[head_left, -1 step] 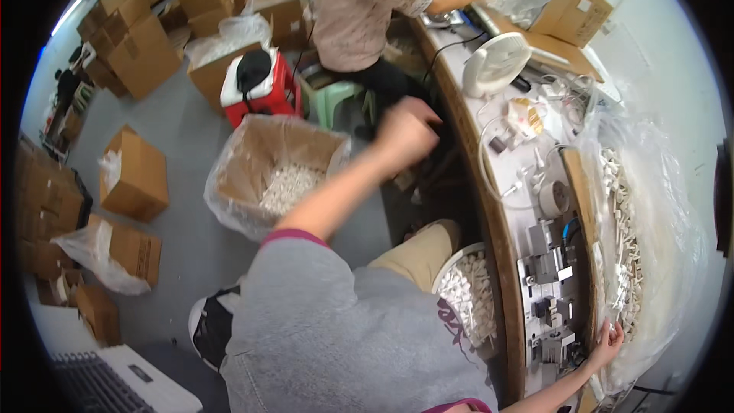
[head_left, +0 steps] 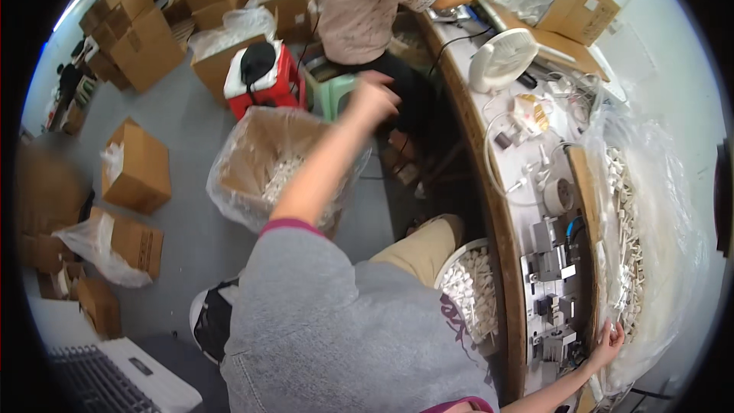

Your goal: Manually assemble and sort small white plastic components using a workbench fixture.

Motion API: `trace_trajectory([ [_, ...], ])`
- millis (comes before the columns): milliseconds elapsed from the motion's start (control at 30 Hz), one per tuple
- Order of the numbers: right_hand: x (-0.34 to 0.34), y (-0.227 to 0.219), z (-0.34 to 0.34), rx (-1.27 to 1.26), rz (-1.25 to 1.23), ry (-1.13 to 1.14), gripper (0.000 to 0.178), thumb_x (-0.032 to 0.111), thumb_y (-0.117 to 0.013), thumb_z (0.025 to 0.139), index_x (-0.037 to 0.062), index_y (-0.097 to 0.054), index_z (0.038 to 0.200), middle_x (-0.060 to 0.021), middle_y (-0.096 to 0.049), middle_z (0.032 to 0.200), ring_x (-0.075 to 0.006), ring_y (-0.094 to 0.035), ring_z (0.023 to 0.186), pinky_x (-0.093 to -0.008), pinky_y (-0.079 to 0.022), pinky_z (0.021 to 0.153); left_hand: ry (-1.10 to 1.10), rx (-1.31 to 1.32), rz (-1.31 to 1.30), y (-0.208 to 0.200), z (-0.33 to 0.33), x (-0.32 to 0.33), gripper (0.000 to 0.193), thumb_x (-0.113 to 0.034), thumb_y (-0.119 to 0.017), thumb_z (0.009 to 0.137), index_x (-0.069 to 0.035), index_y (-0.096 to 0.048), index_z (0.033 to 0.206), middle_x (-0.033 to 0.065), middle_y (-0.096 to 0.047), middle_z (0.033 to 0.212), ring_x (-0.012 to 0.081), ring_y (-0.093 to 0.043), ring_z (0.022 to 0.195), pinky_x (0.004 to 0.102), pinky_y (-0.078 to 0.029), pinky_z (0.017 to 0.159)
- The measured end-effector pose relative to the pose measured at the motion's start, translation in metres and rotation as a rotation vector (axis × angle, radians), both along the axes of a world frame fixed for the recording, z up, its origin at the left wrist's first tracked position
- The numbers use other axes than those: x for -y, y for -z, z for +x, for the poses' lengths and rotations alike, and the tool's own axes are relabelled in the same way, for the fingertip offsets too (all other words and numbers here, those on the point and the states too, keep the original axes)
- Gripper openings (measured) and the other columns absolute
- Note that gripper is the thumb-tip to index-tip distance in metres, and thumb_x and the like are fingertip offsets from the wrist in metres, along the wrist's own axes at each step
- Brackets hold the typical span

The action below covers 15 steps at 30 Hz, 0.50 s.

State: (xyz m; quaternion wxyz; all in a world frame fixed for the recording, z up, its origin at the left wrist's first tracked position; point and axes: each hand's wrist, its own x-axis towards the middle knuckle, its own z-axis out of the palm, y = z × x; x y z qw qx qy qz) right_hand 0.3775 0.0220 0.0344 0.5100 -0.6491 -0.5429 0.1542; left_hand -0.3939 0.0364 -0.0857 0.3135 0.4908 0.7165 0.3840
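My left arm stretches forward over a plastic-lined carton (head_left: 229, 176) of small white parts. Motion smears my left hand (head_left: 375, 98), so its fingers are unclear; it hangs past the carton's far right side, near a green stool (head_left: 330, 95). On the bench at right, my right hand (head_left: 608, 346) has its fingertips pinched together at the near end of a heap of small white plastic parts (head_left: 628, 260). What they grip is too small to make out. Metal fixtures (head_left: 552, 264) stand on the bench to the left of that heap.
A white tub of white parts (head_left: 470, 291) sits by my knee, below the bench edge (head_left: 501, 260). A white fan (head_left: 501, 60) and cables stand farther along the bench. Beyond, a co-worker (head_left: 363, 15) reaches into other parts. Cartons (head_left: 138, 164) and a red-and-white cooler box (head_left: 264, 80) occupy the floor.
My left hand has swung left and farther forward, away from the bench edge. My right hand stays at the heap of white parts. The view has shifted slightly.
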Motion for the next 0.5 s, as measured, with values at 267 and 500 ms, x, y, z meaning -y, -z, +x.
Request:
trace_trajectory([
  [267,-0.034,0.046,0.010,-0.050,0.002,-0.048,0.039,0.014,-0.076,0.086,0.0034,-0.059,0.119,0.0043,-0.050,0.074,-0.0054,-0.048,0.067,-0.0184,-0.039,0.061,-1.237,0.499,0.267,0.020,-0.326,0.150,0.060,0.002,-0.057,0.075,-0.011,-0.051,0.133,0.0004,-0.046,0.057,0.0103,-0.033,0.041,0.0274,-0.028,0.036],
  [500,-0.032,0.028,0.002,-0.021,0.029,-0.036,0.039,0.013,-0.076,0.086,0.0032,-0.058,0.118,0.0040,-0.051,0.072,-0.0051,-0.046,0.064,-0.0180,-0.037,0.058,-1.189,0.604,0.002,-0.017,-0.267,0.149,0.022,-0.003,-0.055,0.078,-0.013,-0.045,0.061,-0.0045,-0.033,0.047,0.0075,-0.028,0.037,0.0248,-0.030,0.038],
])
